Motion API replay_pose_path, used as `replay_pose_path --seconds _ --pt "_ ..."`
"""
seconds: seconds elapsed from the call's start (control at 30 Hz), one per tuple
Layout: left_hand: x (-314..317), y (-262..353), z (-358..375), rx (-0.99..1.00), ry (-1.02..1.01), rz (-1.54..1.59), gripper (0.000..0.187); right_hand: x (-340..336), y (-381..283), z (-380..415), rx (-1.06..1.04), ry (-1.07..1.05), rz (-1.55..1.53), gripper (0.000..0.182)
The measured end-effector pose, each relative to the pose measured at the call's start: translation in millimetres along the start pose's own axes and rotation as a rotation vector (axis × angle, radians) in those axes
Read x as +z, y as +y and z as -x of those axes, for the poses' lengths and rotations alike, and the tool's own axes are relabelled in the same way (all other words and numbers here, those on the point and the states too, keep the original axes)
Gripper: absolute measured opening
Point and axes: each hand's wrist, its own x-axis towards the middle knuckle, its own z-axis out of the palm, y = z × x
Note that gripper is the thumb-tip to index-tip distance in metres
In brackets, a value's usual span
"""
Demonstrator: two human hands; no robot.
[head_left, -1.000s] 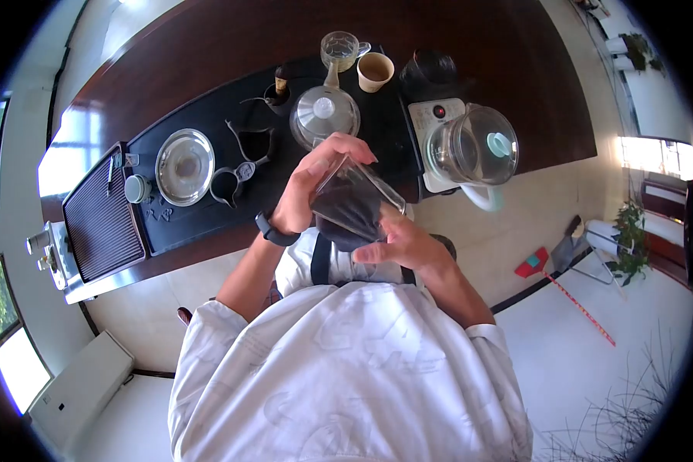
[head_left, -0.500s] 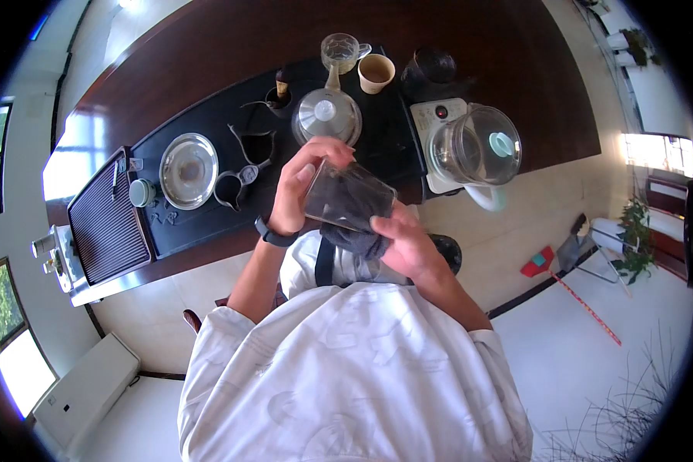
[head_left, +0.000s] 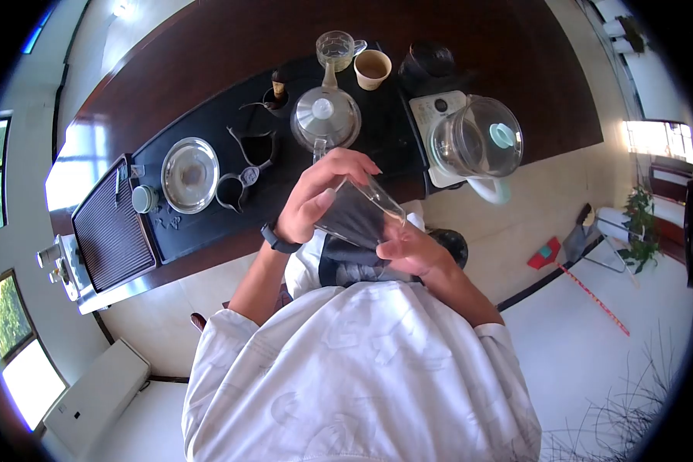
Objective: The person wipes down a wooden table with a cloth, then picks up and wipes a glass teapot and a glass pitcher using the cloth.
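Observation:
A clear glass vessel (head_left: 345, 217) is tilted in front of my body, over my lap. My left hand (head_left: 322, 194), with a dark band on its wrist, curls around its far side and rim. My right hand (head_left: 412, 248) is at the near right side, its fingers bunched on a dark grey cloth (head_left: 362, 219) that shows through the glass. Part of the cloth is hidden behind glass and fingers. Just beyond my left hand stands a steel pot with a lid (head_left: 325, 117).
On the black tea tray (head_left: 185, 242) are a steel dish (head_left: 190, 175), a small lidded jar (head_left: 144, 196) and dark strainer-like pieces (head_left: 239, 185). Behind stand a glass mug (head_left: 336, 51) and a paper cup (head_left: 373, 69). A glass kettle (head_left: 477, 142) sits at the right.
The glass vessel has turned and tilted between my hands. Cloth that hung below it has drawn up toward the glass. My left hand has shifted slightly along the rim.

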Motion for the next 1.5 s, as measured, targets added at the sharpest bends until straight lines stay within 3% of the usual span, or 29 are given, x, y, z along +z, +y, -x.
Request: replay_pose_path --seconds 0.07,0.1,0.17,0.27,0.5,0.57,0.67,0.73,0.77,0.9,0.97,1.03,1.2,1.3,1.5 --pt "-3.1 2.2 -2.3 0.02 -0.069 -0.041 0.056 2.6 11.7 2.6 -0.02 0.033 -0.278 0.094" --pt "-5.4 3.3 -3.0 0.024 -0.104 -0.071 0.054 8.2 12.5 2.6 -0.024 0.033 -0.278 0.094" --pt "-6.4 2.3 -3.0 0.029 -0.145 -0.1 0.053 21.1 9.3 2.8 -0.106 0.05 -0.559 0.093" --pt "-2.7 -2.2 4.8 0.0 -0.051 0.046 0.053 37.9 0.3 5.9 -0.162 0.055 -0.568 0.089" --pt "-1.9 1.5 -1.8 -0.008 -0.188 0.013 0.053 22.8 5.2 10.3 -0.045 0.05 -0.178 0.086" --pt "-2.5 5.3 -2.1 -0.033 -0.209 0.001 0.053 20.2 5.1 9.5 0.01 0.159 -0.118 0.078" --pt "0.9 17.0 -0.2 -0.128 -0.142 -0.079 0.052 13.1 3.5 5.7 -0.013 0.188 0.027 0.071" --pt "-0.5 24.9 6.7 -0.328 -0.063 0.012 0.053 12.5 6.7 1.0 -0.027 0.196 0.127 0.071" --pt "-5.0 19.3 10.7 -0.276 -0.057 -0.001 0.043 13.3 8.0 -1.7 -0.032 0.203 0.226 0.072" --pt "-1.6 5.6 20.6 -0.277 0.151 0.065 0.03 17.5 7.9 -7.6 -0.102 0.169 0.225 0.077" --pt "-3.8 1.9 26.3 -0.261 0.215 0.051 0.032 15.5 7.9 -1.6 -0.12 0.072 -0.17 0.086" --pt "0.7 11.1 23.8 -0.265 0.31 0.037 0.04 14.0 3.3 3.6 -0.119 0.051 -0.225 0.089" --pt "6.3 -0.2 25.7 -0.182 0.312 0.002 0.049 -0.2 9.7 8.8 -0.091 -0.035 -0.387 0.096" --pt "15.7 -2.2 18.4 -0.033 0.148 -0.084 0.046 10.1 1.8 9.1 -0.074 -0.015 -0.346 0.096" --pt "21.2 2.2 10.2 -0.032 0.094 -0.084 0.046 4.1 -4.7 6.9 -0.068 -0.058 -0.233 0.101"
